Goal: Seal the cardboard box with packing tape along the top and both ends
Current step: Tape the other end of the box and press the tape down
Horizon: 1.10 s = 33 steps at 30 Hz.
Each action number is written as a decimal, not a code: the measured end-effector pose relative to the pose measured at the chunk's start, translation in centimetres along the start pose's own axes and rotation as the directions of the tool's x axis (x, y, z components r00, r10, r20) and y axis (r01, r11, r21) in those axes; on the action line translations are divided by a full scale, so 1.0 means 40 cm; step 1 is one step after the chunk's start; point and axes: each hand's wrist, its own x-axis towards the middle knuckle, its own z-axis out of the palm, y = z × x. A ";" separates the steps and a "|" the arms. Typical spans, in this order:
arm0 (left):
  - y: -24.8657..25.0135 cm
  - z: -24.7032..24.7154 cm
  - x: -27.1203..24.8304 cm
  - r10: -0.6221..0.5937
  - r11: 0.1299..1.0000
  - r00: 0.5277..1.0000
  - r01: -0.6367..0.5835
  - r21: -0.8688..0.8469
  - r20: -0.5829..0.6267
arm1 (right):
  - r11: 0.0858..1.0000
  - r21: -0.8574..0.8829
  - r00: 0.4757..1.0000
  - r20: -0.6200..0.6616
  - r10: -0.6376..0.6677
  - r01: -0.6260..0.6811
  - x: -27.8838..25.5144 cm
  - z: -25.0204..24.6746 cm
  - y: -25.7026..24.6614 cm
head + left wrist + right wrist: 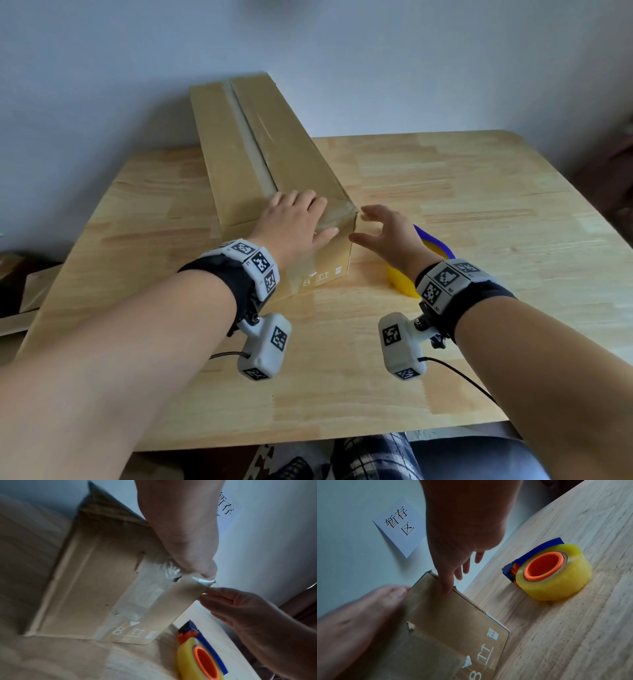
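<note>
Cardboard box point(274, 164), long and narrow, lay on the wooden bench point(479, 212), running from the middle toward 11 o'clock, its far end near the pale wall point(102, 68). Clear packing tape point(250, 137) ran along its top seam, and more glossy tape covered part of the near end face, which bore a printed "8" and other marks.

The left hand point(294, 222) lay flat on the near end of the box top, fingers straight and spread, the thumb reaching over the top edge onto the tape there; its grip was released, pressing rather than grasping. The right hand point(390, 233) was just beside the box's near right corner, at about 3 o'clock from the left hand. Its fingers were loosely extended, and in the right wrist view a fingertip point(445, 589) touched the corner edge of the end face; that grip too was released and held nothing.

A roll of yellowish tape in a blue dispenser point(554, 572) with an orange core sat on the bench at 3 o'clock from the box end, apart from both hands. A white sign point(400, 526) with printed characters hung on the wall.
</note>
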 end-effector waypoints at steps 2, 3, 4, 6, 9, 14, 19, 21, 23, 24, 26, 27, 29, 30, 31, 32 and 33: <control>0.018 -0.014 0.035 0.070 0.995 0.998 -0.071 -0.069 -0.006 | 1.000 -0.023 0.998 -0.055 -0.006 0.005 0.002 0.008 0.003; 0.026 -0.016 0.055 0.107 0.989 0.994 -0.105 -0.100 0.017 | 0.999 -0.038 0.996 -0.086 -0.011 0.008 0.003 0.013 0.005; 0.034 -0.016 0.074 0.134 0.984 0.990 -0.128 -0.126 0.042 | 0.999 -0.052 0.994 -0.110 -0.016 0.010 0.003 0.017 0.007; 0.038 -0.007 0.101 0.161 0.977 0.983 -0.146 -0.157 0.084 | 0.998 -0.058 0.989 -0.147 -0.018 0.010 0.003 0.024 0.011; 0.034 0.015 0.110 0.160 0.974 0.982 -0.140 -0.175 0.101 | 0.994 -0.106 0.977 -0.211 -0.042 0.020 0.006 0.023 0.026; 0.039 0.016 0.120 0.165 0.972 0.981 -0.145 -0.186 0.097 | 0.872 -0.467 0.879 -0.345 -0.329 0.142 0.013 -0.018 0.054; 0.038 0.014 0.120 0.156 0.973 0.983 -0.137 -0.187 0.093 | 0.901 -0.407 0.883 -0.353 -0.309 0.153 -0.011 0.022 0.056; 0.037 0.014 0.118 0.158 0.972 0.984 -0.139 -0.189 0.087 | 0.927 -0.354 0.892 -0.371 -0.260 0.123 -0.011 0.041 0.055; 0.038 0.017 0.117 0.157 0.971 0.984 -0.139 -0.194 0.080 | 0.932 -0.343 0.879 -0.403 -0.256 0.114 -0.004 0.054 0.062; 0.038 0.018 0.117 0.157 0.970 0.985 -0.140 -0.198 0.073 | 0.933 -0.340 0.875 -0.409 -0.257 0.116 -0.001 0.059 0.065; 0.037 0.019 0.116 0.163 0.967 0.985 -0.147 -0.206 0.059 | 0.938 -0.319 0.879 -0.397 -0.263 0.137 0.001 0.074 0.067; 0.037 0.019 0.115 0.164 0.966 0.985 -0.150 -0.209 0.053 | 0.943 -0.299 0.884 -0.387 -0.262 0.149 0.002 0.083 0.066; 0.038 0.018 0.115 0.163 0.966 0.986 -0.149 -0.212 0.048 | 0.952 -0.250 0.888 -0.378 -0.263 0.176 0.000 0.098 0.059; 0.039 0.019 0.115 0.161 0.967 0.986 -0.147 -0.209 0.049 | 0.956 -0.225 0.888 -0.376 -0.265 0.190 -0.002 0.102 0.056; 0.040 0.019 0.115 0.160 0.968 0.986 -0.147 -0.202 0.052 | 0.958 -0.205 0.891 -0.370 -0.264 0.199 -0.006 0.103 0.050; 0.040 0.020 0.115 0.160 0.969 0.986 -0.147 -0.198 0.050 | 0.960 -0.188 0.900 -0.350 -0.262 0.206 -0.011 0.100 0.047; 0.040 0.021 0.115 0.160 0.969 0.986 -0.148 -0.196 0.049 | 0.959 -0.182 0.910 -0.317 -0.268 0.219 -0.017 0.090 0.045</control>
